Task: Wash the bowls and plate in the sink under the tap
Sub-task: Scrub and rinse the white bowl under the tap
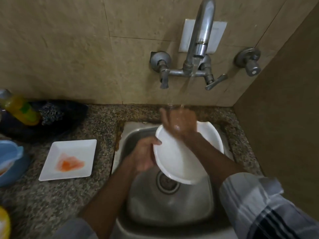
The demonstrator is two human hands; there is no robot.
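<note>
Over the sink (134,195), centre of the frame, a white bowl (174,161) is held tilted beneath the running tap (202,40). Left hand (143,154) grips its left rim, fingers curled round the edge. Right hand (179,123), fingers spread, rubs inside under the stream. Wet, the bowl likely handles stiff, slick and breakable; the rim is the surest hold. At left, a stained square plate (69,159) waits.
</note>
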